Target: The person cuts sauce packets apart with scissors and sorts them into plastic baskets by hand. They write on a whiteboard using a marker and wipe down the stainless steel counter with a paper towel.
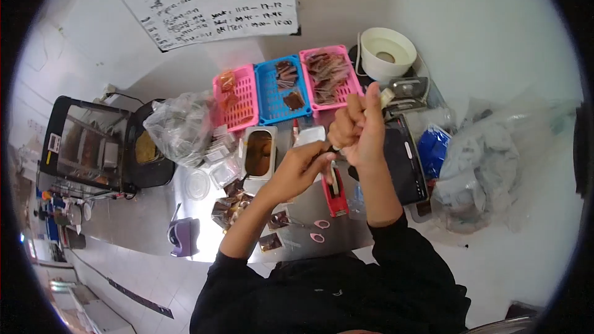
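Observation:
Both of my hands are raised over the steel table, close together in the middle of the view. My left hand (pixel 301 172) has its fingers bent near the wrist side of the other hand, at a small dark and pale item too small to name. My right hand (pixel 359 128) has its fingers curled toward the palm and its thumb up; whether anything is inside is hidden. Below them lies a red tape dispenser (pixel 336 200). A metal container (pixel 258 154) of brown contents stands left of my left hand.
Behind are a pink basket (pixel 236 98), a blue basket (pixel 281 89) and a second pink basket (pixel 331 77) with packets. A black tablet (pixel 403 164) lies right. Pink-handled scissors (pixel 318 231) and a purple dispenser (pixel 184 237) sit near the front edge.

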`<state>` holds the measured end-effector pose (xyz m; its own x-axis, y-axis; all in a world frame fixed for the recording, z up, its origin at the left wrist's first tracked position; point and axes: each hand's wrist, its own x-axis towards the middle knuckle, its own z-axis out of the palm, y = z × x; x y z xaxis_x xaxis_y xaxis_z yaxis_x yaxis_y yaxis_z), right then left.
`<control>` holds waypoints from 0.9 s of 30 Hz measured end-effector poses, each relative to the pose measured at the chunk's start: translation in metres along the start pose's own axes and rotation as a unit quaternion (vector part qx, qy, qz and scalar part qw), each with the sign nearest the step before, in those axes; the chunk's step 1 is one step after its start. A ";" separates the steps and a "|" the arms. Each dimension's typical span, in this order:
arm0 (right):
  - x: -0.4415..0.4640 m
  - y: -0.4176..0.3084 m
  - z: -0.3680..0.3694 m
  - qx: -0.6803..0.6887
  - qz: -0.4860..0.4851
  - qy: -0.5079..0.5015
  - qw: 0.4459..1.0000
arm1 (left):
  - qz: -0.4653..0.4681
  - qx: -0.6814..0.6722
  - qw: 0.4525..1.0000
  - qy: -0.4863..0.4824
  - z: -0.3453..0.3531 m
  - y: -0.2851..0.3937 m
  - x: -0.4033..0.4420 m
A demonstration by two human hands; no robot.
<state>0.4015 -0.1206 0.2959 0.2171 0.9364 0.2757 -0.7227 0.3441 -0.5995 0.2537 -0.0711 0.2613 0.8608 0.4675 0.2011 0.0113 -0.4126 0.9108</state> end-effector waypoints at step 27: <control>0.013 0.032 -0.129 -0.820 -0.165 0.170 0.521 | -0.451 0.049 0.882 0.128 0.038 -0.129 -0.287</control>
<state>0.4659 -0.0882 0.1837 0.4573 0.6698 0.5850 0.8628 -0.1748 -0.4743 0.0246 -0.1820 0.0719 0.3368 0.7964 -0.5023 0.6870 0.1570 0.7095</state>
